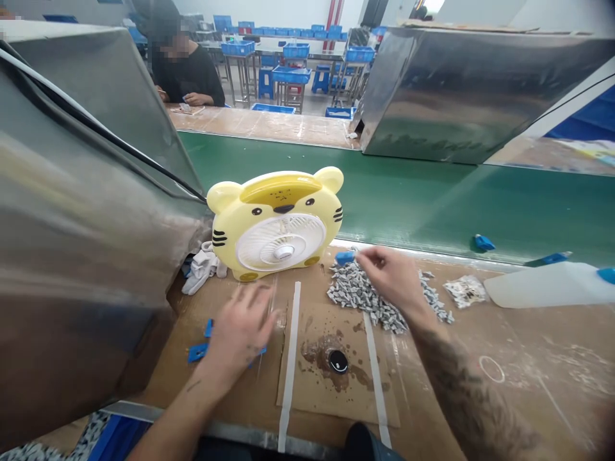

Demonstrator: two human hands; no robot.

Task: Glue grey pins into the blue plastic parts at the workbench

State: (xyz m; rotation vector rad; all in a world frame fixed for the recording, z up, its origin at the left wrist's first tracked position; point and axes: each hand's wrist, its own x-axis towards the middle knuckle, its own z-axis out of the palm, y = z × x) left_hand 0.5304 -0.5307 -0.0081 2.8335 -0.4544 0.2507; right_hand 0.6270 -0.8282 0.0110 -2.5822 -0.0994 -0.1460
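In my right hand (pixel 391 275), closed in a pinch, is a small blue plastic piece (pixel 344 257). That hand is over a pile of small grey pieces (pixel 360 291). My left hand (pixel 245 330) is slightly blurred, with its fingers apart and no object visible in it. It hovers above the bench, partly hiding several flat blue pieces (pixel 198 352). Beyond both hands stands a yellow tiger-faced fan (pixel 278 221) with a white round grille. A round black cap-like disc (pixel 338 362) lies on a wet-stained cardboard sheet (pixel 312 397) taped to the bench.
Behind the fan runs a green conveyor belt (pixel 432 205) carrying blue pieces (pixel 484 242). Metal housings (pixel 96 224) stand at left and back right. A translucent bottle (pixel 542 286) and a small plastic bag (pixel 465 291) lie at right. White gloves (pixel 204 269) lie left; a person (pixel 187 70) sits opposite.
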